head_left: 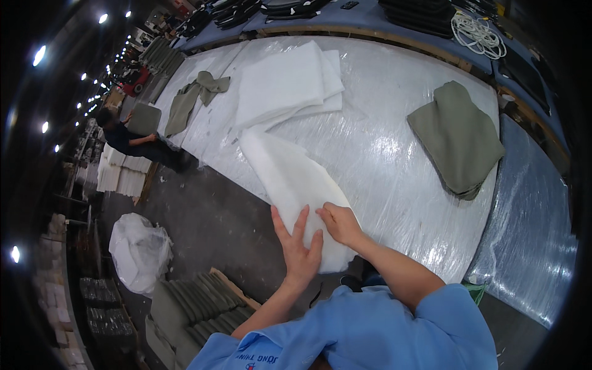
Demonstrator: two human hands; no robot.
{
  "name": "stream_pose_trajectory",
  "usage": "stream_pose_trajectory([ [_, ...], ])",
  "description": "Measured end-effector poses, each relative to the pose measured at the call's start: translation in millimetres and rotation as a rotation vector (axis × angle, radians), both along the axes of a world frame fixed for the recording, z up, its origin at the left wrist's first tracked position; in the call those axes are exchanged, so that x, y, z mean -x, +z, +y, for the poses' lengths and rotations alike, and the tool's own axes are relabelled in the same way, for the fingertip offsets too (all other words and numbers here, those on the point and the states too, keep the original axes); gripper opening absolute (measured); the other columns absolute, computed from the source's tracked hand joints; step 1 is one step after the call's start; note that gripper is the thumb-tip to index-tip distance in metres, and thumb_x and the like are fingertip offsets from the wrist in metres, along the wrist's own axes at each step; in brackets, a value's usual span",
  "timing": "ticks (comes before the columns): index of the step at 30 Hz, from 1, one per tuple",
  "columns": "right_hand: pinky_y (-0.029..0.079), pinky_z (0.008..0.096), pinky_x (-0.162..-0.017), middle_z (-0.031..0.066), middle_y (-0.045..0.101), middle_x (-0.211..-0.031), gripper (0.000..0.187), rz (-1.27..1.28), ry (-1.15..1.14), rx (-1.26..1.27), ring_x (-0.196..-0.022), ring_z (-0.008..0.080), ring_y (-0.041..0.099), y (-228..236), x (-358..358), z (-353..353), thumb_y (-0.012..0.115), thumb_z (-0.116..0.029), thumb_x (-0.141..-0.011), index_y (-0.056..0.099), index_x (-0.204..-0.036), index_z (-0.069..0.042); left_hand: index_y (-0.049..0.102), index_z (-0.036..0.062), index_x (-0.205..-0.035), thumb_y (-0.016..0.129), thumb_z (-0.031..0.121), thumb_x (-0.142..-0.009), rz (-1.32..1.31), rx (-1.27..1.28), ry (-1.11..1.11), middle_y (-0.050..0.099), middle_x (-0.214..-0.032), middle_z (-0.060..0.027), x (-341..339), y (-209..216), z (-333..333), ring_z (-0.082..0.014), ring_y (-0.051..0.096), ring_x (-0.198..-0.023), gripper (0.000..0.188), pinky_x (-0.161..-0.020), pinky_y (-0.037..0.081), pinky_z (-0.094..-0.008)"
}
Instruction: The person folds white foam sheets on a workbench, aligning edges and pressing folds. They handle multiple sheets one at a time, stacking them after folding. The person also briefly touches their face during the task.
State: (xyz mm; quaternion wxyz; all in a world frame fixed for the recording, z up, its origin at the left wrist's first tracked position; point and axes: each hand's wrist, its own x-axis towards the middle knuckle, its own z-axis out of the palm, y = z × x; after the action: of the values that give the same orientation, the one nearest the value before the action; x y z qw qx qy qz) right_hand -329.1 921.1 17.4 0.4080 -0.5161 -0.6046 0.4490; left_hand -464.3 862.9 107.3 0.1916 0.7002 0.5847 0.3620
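A long piece of white padding (287,172) lies across the near edge of the plastic-covered table (394,142), its near end hanging toward my body. My left hand (300,250) rests against its left side, fingers spread apart. On its right side my right hand (339,222) is closed, thumb and fingers pinching the padding's edge. Beyond it lies a stack of folded white padding sheets (280,83). Over to the right is a pile of grey-green fabric covers (459,139), lying flat on the table.
At the far left a person (132,139) holds a grey-green cushion (145,118) beside more green fabric (185,105). Stacked green cushions (197,308) and a white plastic bag (139,253) stand at my left. A coiled white rope (478,36) lies on the blue back table.
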Motion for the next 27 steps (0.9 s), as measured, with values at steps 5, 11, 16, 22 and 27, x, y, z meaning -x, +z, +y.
stream_pose_trajectory([
  [5, 0.049, 0.039, -0.064, 0.0191, 0.064, -0.075, 0.025, -0.167, -0.204, 0.151, -0.066, 0.0291, 0.061, -36, -3, 19, 0.062, -0.027, -0.102, 0.063, -0.094, -0.003, 0.057, 0.0096, -0.145, 0.069, 0.008, -0.088, -0.05, -0.035, 0.026, 0.01, -0.164, -0.0342, 16, -6, 2, -0.0496, 0.026, -0.15, 0.058, -0.118, 0.031, -0.0485],
  [11, 0.051, 0.0332, -0.068, 0.0091, 0.067, -0.088, 0.027, 0.336, -0.048, 0.279, -0.072, 0.0169, 0.061, -31, -23, -39, 0.065, -0.028, -0.1, 0.065, -0.119, -0.009, 0.057, 0.0095, -0.145, 0.068, 0.008, -0.089, -0.107, -0.043, 0.037, 0.011, -0.164, -0.0338, 22, -8, 0, -0.0486, 0.027, -0.149, 0.057, -0.118, 0.032, -0.0483],
  [16, 0.05, 0.0383, -0.068, 0.0185, 0.066, -0.085, 0.029, 0.136, -0.069, 0.142, -0.074, 0.0275, 0.065, 33, 0, -82, 0.067, -0.032, -0.098, 0.063, -0.101, -0.003, 0.057, 0.0098, -0.145, 0.068, 0.009, -0.091, -0.137, -0.05, 0.039, 0.011, -0.163, -0.0333, 13, -10, 0, -0.0488, 0.028, -0.148, 0.056, -0.117, 0.034, -0.0483],
  [22, 0.048, 0.0413, -0.062, 0.0188, 0.059, -0.071, 0.033, 0.129, 0.014, 0.016, -0.064, 0.0305, 0.061, 10, -9, -48, 0.067, -0.032, -0.098, 0.058, -0.086, -0.003, 0.057, 0.0084, -0.145, 0.068, 0.01, -0.092, -0.113, -0.042, 0.02, 0.011, -0.163, -0.0331, 6, -9, 3, -0.0491, 0.028, -0.148, 0.054, -0.117, 0.033, -0.0486],
  [27, 0.048, 0.0388, -0.061, 0.0171, 0.061, -0.068, 0.029, -0.014, -0.193, 0.054, -0.062, 0.0279, 0.061, -50, -18, -1, 0.068, -0.029, -0.098, 0.059, -0.087, -0.003, 0.058, 0.0097, -0.145, 0.068, 0.011, -0.091, -0.092, -0.058, 0.001, 0.01, -0.164, -0.0325, -6, -3, 12, -0.0493, 0.027, -0.148, 0.055, -0.118, 0.032, -0.0489],
])
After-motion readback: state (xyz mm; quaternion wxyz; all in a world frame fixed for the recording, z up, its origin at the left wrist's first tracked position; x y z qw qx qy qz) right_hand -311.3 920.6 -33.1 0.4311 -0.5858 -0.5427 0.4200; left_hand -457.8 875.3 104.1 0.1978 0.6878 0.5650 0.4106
